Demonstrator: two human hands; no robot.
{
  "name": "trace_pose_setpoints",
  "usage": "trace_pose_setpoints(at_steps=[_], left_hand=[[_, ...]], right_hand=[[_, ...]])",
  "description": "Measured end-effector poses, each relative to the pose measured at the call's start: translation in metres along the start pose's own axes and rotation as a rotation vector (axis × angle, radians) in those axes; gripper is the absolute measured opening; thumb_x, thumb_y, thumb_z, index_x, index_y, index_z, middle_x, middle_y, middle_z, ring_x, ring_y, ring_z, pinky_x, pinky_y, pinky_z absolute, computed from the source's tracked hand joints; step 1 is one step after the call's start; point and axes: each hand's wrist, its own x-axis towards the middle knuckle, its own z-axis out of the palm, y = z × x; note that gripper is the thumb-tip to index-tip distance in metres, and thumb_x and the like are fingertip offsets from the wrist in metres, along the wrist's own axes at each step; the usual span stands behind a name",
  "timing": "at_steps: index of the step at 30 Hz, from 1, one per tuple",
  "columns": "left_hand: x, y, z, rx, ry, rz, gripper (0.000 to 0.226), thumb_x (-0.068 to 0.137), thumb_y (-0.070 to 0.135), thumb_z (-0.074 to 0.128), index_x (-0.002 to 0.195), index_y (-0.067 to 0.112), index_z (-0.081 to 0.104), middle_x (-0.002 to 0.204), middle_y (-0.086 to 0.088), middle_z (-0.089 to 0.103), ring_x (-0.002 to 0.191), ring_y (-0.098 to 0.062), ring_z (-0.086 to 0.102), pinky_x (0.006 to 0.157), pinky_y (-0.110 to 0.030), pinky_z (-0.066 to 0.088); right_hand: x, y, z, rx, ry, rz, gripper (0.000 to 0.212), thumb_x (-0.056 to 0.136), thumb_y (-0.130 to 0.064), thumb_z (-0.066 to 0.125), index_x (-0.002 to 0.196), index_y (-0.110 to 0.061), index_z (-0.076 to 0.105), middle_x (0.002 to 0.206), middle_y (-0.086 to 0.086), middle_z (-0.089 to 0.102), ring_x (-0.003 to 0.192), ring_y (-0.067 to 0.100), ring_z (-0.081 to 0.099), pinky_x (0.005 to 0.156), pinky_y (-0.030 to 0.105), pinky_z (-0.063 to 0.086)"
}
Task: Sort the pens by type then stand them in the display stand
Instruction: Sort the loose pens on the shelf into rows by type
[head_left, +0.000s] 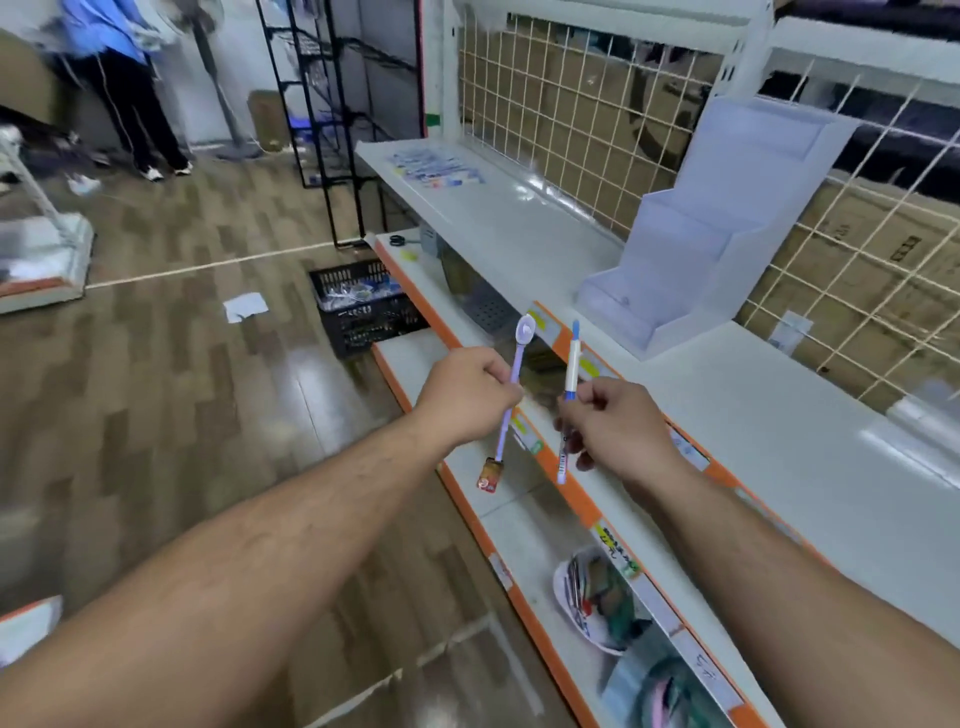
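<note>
Nearest, below the right forearm, a white container (563, 582) of what look like pens sits on the lower shelf. Farther out, the left hand (470, 397) pinches a purple pen (511, 384) mid-barrel, with a tag (489, 475) dangling from the pen's lower end. Just beside it, the right hand (618, 423) curls round a white-and-blue pen (571, 364). Both pens hang over the shelf edge, so a loose pinch could drop one. Beyond the right hand stands the tiered display stand (691, 249). The tag may snag its front lip, or the two unlike pens could end up in one tier.
</note>
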Motion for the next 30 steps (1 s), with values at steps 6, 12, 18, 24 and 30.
trace_pose_setpoints(at_steps=[6,12,18,24,30], left_hand=[[0.037,-0.032,-0.048,-0.023,0.027,-0.044,0.005,0.074,0.018,0.071,0.071,0.02,0.067,0.061,0.006,0.065,0.058,-0.014,0.059,0.059,-0.034,0.051],[0.096,-0.046,-0.076,-0.04,0.068,-0.085,0.005,0.079,0.016,0.071,0.075,0.018,0.068,0.063,0.002,0.067,0.059,-0.016,0.06,0.059,-0.029,0.047],[0.173,-0.044,-0.108,-0.017,0.133,-0.086,0.005,0.08,0.016,0.073,0.078,0.015,0.069,0.061,0.006,0.062,0.055,-0.013,0.054,0.055,-0.024,0.041],[0.241,-0.049,-0.13,-0.089,0.152,-0.089,0.009,0.082,0.016,0.073,0.075,0.017,0.067,0.052,0.01,0.054,0.049,-0.011,0.049,0.051,-0.025,0.04],[0.317,-0.069,-0.151,-0.101,0.103,-0.069,0.01,0.081,0.017,0.073,0.074,0.021,0.068,0.052,0.014,0.06,0.05,-0.004,0.055,0.056,-0.025,0.045]], right_hand=[[0.037,-0.024,0.052,-0.06,-0.052,-0.005,0.018,0.093,-0.007,0.058,0.085,0.009,0.061,0.068,0.013,0.066,0.047,0.014,0.057,0.041,0.02,0.046],[0.113,-0.043,0.087,-0.126,-0.086,-0.051,0.014,0.091,-0.012,0.06,0.081,-0.002,0.066,0.072,0.013,0.072,0.062,0.029,0.069,0.059,0.042,0.059],[0.2,-0.072,0.114,-0.077,-0.136,-0.072,0.018,0.09,-0.009,0.055,0.077,-0.003,0.066,0.071,0.013,0.072,0.062,0.025,0.066,0.055,0.04,0.056],[0.266,-0.101,0.13,-0.023,-0.175,-0.024,0.009,0.086,0.003,0.055,0.081,0.003,0.063,0.065,0.014,0.063,0.048,0.018,0.06,0.043,0.023,0.049],[0.329,-0.117,0.161,-0.009,-0.136,-0.002,0.011,0.085,0.002,0.057,0.081,-0.003,0.066,0.059,0.01,0.064,0.042,0.021,0.058,0.041,0.022,0.045]])
